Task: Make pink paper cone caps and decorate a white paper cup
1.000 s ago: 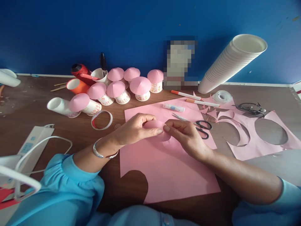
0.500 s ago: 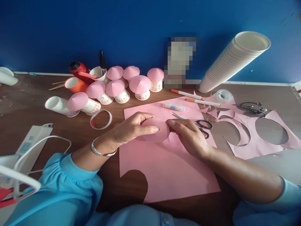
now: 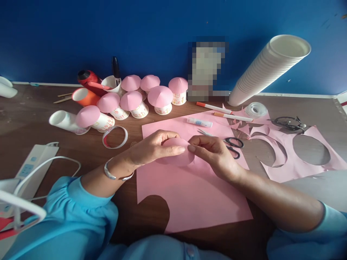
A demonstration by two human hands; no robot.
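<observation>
My left hand [image 3: 151, 147] and my right hand [image 3: 214, 153] both pinch a small pink paper circle [image 3: 177, 157], curved into a shallow cone, just above a large pink paper sheet [image 3: 189, 191] on the brown table. My left thumb lies over the cone's top edge, and my right fingertips press its right side. Black-handled scissors [image 3: 230, 145] lie right behind my right hand. A small glue tube [image 3: 199, 122] rests on the sheet's far edge.
Several paper cups with pink cone tops [image 3: 159, 99] cluster at the back. A tilted stack of white cups [image 3: 268, 68] leans on the blue wall. Pink offcuts with round holes [image 3: 300, 155], two orange markers [image 3: 214, 108], tape rolls [image 3: 256, 109] and a power strip [image 3: 29, 168] lie around.
The pink circle opened flatter half a second ago and is now curled tighter again, with my right fingertips moved back onto its right edge. The hands stayed in place.
</observation>
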